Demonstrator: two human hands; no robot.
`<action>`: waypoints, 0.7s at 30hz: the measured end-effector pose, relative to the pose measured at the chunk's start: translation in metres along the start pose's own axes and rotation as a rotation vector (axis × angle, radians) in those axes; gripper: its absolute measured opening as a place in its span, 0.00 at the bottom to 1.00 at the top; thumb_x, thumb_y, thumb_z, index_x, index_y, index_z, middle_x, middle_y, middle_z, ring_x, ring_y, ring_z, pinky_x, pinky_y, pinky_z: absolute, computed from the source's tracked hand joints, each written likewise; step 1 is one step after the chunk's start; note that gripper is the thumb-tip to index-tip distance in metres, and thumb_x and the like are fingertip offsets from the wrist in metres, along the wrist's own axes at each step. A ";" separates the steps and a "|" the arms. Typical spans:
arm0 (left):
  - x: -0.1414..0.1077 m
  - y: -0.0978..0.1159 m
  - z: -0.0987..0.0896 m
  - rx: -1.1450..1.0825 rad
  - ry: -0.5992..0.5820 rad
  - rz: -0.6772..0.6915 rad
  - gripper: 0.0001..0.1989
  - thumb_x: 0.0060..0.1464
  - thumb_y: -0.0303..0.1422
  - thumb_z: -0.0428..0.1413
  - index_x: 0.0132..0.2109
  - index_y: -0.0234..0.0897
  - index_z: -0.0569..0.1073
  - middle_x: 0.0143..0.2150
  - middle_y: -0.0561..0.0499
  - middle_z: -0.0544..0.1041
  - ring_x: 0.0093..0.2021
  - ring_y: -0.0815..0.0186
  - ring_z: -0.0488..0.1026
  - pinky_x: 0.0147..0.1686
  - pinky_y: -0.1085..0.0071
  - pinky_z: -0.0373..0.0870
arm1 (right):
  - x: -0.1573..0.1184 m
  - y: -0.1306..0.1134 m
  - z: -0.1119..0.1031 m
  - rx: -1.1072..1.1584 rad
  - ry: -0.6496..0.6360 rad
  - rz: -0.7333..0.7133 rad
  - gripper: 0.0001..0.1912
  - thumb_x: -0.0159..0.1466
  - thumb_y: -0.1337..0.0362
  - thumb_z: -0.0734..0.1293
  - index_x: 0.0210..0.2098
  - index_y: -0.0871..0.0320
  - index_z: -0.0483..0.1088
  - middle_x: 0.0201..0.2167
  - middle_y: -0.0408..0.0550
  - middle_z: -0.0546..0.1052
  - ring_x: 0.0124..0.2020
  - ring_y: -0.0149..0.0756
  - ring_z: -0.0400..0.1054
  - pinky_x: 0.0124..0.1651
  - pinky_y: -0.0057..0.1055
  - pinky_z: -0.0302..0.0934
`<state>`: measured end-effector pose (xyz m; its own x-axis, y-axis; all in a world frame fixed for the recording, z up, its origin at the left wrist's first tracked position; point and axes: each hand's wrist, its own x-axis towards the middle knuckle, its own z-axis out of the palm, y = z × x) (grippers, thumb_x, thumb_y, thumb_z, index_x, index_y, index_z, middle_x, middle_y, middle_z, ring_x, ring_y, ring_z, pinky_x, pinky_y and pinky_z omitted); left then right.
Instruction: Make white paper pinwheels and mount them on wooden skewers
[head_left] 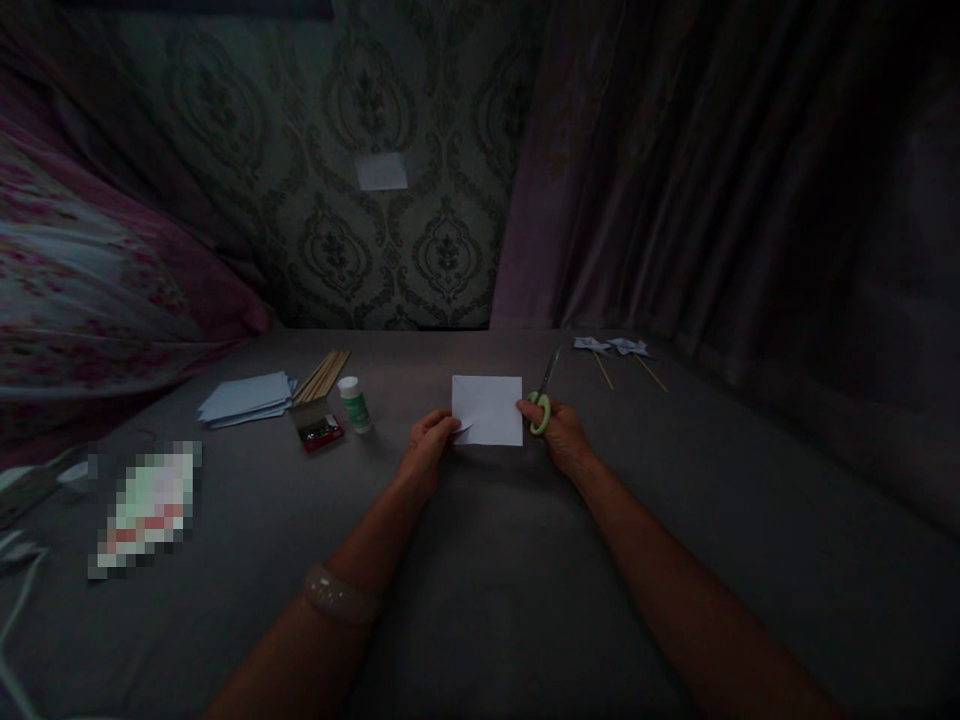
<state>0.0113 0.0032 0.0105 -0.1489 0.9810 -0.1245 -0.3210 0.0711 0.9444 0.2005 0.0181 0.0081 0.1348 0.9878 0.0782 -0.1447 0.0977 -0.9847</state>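
A white sheet of paper (489, 408) is held up over the grey table, with a short slit near its lower left corner. My left hand (429, 447) pinches the paper's left edge by that slit. My right hand (561, 432) grips the right edge between thumb and fingers. Green-handled scissors (540, 413) hang on the same right hand, their blades pointing up and away.
On the grey table (495, 600), a paper stack (246, 398), wooden sticks (322, 376), a small red box (321, 434) and a white-capped green bottle (355, 408) stand left. Two paper pinwheels (592, 345) on sticks lie at the back right. A cable (22, 610) runs at far left.
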 end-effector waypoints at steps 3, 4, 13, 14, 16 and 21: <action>0.003 -0.002 -0.002 -0.003 0.029 0.027 0.08 0.32 0.31 0.62 0.27 0.36 0.76 0.22 0.54 0.72 0.21 0.71 0.64 0.22 0.75 0.57 | -0.002 -0.002 0.001 -0.040 -0.007 0.001 0.20 0.40 0.51 0.75 0.23 0.60 0.71 0.19 0.40 0.70 0.22 0.27 0.59 0.28 0.27 0.54; 0.004 -0.002 -0.003 -0.009 0.045 0.033 0.09 0.32 0.31 0.62 0.28 0.36 0.76 0.23 0.53 0.72 0.22 0.71 0.64 0.23 0.75 0.57 | -0.003 -0.003 0.002 -0.054 -0.012 0.004 0.20 0.40 0.51 0.75 0.23 0.60 0.72 0.20 0.40 0.70 0.23 0.28 0.60 0.28 0.27 0.54; 0.006 0.004 -0.003 -0.084 0.145 0.025 0.13 0.29 0.33 0.65 0.29 0.36 0.77 0.26 0.52 0.75 0.25 0.70 0.67 0.24 0.75 0.58 | -0.007 -0.005 0.007 -0.088 -0.039 0.015 0.20 0.40 0.51 0.75 0.24 0.61 0.73 0.21 0.43 0.73 0.23 0.29 0.63 0.28 0.28 0.56; 0.005 0.005 -0.003 -0.096 0.143 0.024 0.14 0.29 0.33 0.65 0.30 0.36 0.77 0.27 0.52 0.75 0.26 0.70 0.67 0.25 0.75 0.59 | -0.007 -0.005 0.007 -0.089 -0.034 0.007 0.20 0.40 0.51 0.75 0.23 0.61 0.73 0.20 0.43 0.73 0.23 0.29 0.63 0.28 0.28 0.56; 0.004 0.006 -0.002 -0.133 0.130 0.011 0.16 0.29 0.35 0.67 0.31 0.36 0.76 0.29 0.51 0.76 0.27 0.70 0.69 0.27 0.75 0.61 | -0.007 -0.004 0.008 -0.085 -0.022 -0.012 0.19 0.41 0.51 0.74 0.23 0.60 0.72 0.20 0.43 0.73 0.24 0.30 0.63 0.28 0.28 0.56; -0.006 0.011 0.005 -0.240 0.061 -0.087 0.19 0.28 0.38 0.70 0.29 0.35 0.74 0.29 0.50 0.75 0.30 0.68 0.71 0.31 0.73 0.62 | -0.007 -0.004 0.012 -0.016 0.067 -0.066 0.19 0.42 0.50 0.73 0.23 0.59 0.71 0.20 0.42 0.72 0.24 0.29 0.62 0.29 0.28 0.56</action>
<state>0.0130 -0.0006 0.0228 -0.1652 0.9597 -0.2274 -0.5464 0.1028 0.8312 0.1884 0.0127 0.0132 0.2093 0.9688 0.1328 -0.1174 0.1597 -0.9802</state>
